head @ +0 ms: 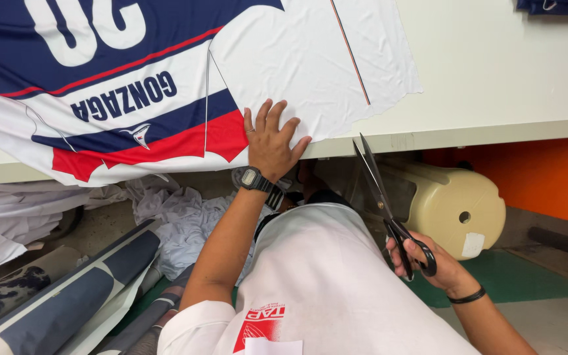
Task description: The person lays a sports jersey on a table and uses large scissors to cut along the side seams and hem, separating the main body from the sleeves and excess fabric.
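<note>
Printed navy, red and white polyester jersey fabric [165,85] is lying on the cream worktable [494,72], its smooth sheet overhanging the front edge. Left hand [269,141] is pressing flat on the fabric, fingers spread apart. Right hand [428,260] is gripping black-handled steel scissors [386,204], blades parted, below the table beside a beige plastic stool [455,207].

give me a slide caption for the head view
Left hand flat on printed jersey fabric at table edge; right hand holds black scissors.
</note>
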